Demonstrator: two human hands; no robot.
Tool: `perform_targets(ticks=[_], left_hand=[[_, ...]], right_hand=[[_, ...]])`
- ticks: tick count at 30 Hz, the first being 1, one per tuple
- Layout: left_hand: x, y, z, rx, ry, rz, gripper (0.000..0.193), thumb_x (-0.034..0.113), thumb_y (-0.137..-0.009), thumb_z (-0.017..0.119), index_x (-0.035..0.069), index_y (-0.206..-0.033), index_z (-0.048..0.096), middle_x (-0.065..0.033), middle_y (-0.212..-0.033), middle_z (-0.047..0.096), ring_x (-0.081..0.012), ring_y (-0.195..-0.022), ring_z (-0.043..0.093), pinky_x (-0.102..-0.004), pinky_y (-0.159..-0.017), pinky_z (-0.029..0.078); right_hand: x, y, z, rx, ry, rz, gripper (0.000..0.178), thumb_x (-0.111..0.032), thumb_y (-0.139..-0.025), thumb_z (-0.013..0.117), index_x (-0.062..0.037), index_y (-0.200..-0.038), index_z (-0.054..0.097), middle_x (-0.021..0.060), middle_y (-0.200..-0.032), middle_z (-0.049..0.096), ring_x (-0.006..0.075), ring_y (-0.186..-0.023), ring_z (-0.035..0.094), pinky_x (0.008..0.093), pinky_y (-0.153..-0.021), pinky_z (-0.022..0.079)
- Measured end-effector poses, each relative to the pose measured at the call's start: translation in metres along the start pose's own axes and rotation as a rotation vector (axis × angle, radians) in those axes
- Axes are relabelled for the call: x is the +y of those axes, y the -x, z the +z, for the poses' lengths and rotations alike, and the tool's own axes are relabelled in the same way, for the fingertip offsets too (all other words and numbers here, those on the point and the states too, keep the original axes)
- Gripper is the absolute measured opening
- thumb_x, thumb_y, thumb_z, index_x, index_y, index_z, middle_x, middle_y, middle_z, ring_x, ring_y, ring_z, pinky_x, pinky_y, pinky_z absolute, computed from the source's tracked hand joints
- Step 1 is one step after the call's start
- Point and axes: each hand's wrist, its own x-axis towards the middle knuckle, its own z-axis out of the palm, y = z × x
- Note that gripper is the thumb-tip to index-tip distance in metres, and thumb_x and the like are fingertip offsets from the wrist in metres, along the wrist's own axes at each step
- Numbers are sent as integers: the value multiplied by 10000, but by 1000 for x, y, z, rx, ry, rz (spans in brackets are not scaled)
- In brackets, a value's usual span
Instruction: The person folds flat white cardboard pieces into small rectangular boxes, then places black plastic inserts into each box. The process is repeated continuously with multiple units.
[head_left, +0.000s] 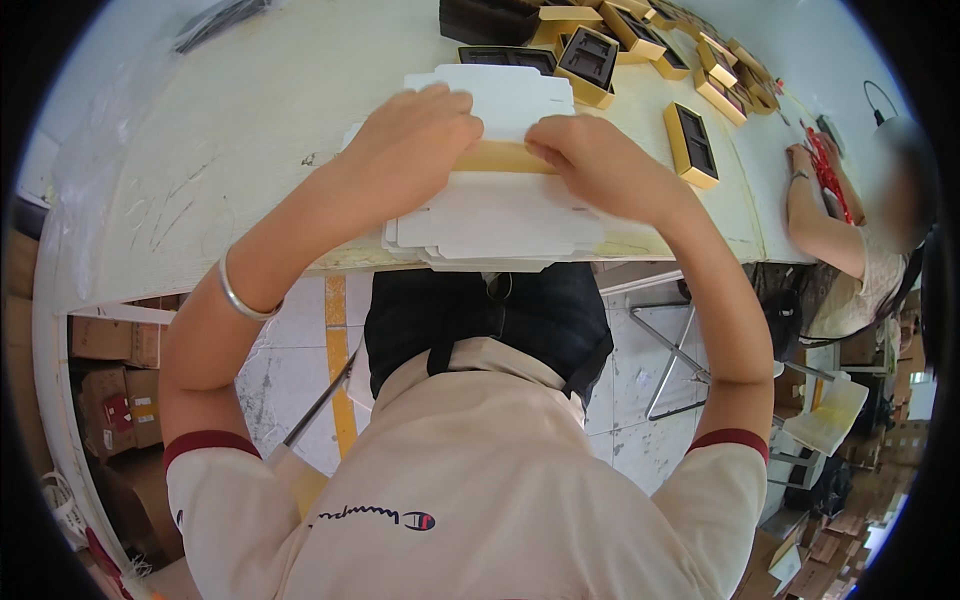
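Note:
My left hand is closed, its curled fingers pressed on the left end of a gold-and-white cardboard box blank. At the other end, my right hand pinches the same blank between thumb and fingers. A gold strip of the blank's folded face shows between the hands, and a white panel rises beyond it. Beneath lies a stack of flat white card blanks with notched corners, reaching over the table's near edge. My fingertips are partly hidden behind the card.
Beyond the hands stand gold boxes with black inserts, and one lone gold box is to the right. Many more gold boxes are heaped at the far right. A co-worker's arm reaches toward red ribbon-like pieces. Clear plastic hangs at left.

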Motion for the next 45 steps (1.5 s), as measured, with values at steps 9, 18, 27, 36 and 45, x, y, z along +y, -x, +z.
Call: perform_targets(ticks=[9,18,27,36,45], left_hand=[[28,2,-32,297,47,-161,260,190,-874,606,67,-1102,616,-67,-991,588,-208,-933,537,-342,-781,421],[68,0,-47,332,1616,-502,347,303,-952,573,14,-1141,543,-35,-952,603,-109,-873,568,-246,-759,464],[-11,-14,-57,-77,1149,-658,393,270,-914,617,-18,-1168,535,-55,-1009,615,-113,-874,595,-270,-749,496],[19,-48,-39,-486,412,-246,345,324,-846,677,29,-1022,635,-82,-951,598,-135,-885,531,-288,-787,442],[58,20,-38,-46,148,59,416,173,-715,776,46,-1086,635,-114,-1107,582,-298,-1010,558,-357,-860,467]], right_hand=[[15,6,-19,255,-259,9,178,-113,-894,513,26,-869,622,158,-766,621,276,-788,629,368,-726,484],[-75,26,-2,668,-60,-209,125,-102,-833,585,-15,-920,569,116,-822,544,324,-796,568,395,-702,451],[-34,65,-36,919,158,-593,242,-123,-687,697,-77,-923,670,41,-827,577,220,-906,554,369,-849,422],[-14,44,-18,-142,-343,43,230,-189,-806,716,-11,-939,655,109,-930,620,267,-909,581,365,-797,457],[-1,23,-18,-195,-497,145,350,-289,-758,756,-89,-1003,605,56,-800,582,175,-760,535,293,-668,408]])
